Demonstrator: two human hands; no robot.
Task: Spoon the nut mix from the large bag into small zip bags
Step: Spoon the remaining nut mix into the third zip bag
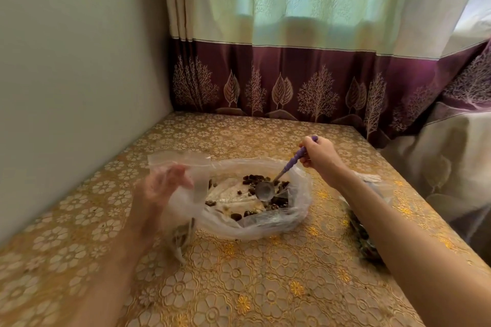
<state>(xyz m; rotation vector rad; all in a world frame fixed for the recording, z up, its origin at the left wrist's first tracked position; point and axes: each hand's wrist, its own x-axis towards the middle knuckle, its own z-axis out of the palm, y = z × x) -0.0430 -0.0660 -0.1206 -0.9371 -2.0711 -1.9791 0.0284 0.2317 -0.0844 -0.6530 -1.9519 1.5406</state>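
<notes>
Right hand [320,152] gripped the purple-handled spoon [279,176], its bowl inside the large bag [265,225] among the nut mix [276,204]. Left hand [162,188], blurred, held a small zip bag [183,164] beside it; grip unclear

We see a tabletop [239,287] covered with a golden cloth of flower patterns. Behind it hangs a curtain [305,21], pale green above and dark purple below with trees and leaves. On the left stands a plain grey wall [74,74].

Soft daylight glows through the far curtain [305,2]; the left hand [159,191] is motion-blurred, and wide-angle distortion bends the edges.
</notes>
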